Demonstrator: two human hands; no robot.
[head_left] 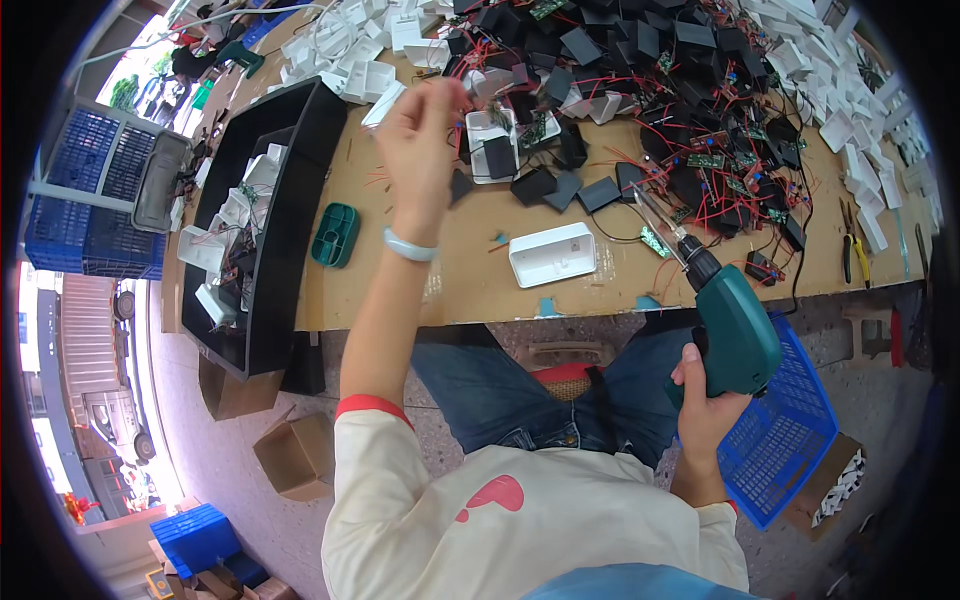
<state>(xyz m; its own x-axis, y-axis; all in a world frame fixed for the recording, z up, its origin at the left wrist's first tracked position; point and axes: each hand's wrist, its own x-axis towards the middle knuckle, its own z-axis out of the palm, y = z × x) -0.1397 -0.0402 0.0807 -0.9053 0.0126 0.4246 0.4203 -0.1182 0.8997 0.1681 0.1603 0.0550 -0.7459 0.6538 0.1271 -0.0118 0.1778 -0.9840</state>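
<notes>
My right hand grips a green power drill by its handle near the table's front edge. Its long bit points up and left toward the pile of parts. My left hand, slightly blurred, is raised over the table with fingers curled together; whatever they hold, if anything, cannot be made out. Below and right of it lies a white rectangular plastic case, open side up. Another white case, with a dark block in it, sits beside the left hand. A small green circuit board lies by the drill's bit.
A heap of black boxes, red wires and circuit boards covers the table's far side. A black tray of white cases stands left, near a small green compartment tray. Yellow-handled pliers lie right. A blue crate stands below.
</notes>
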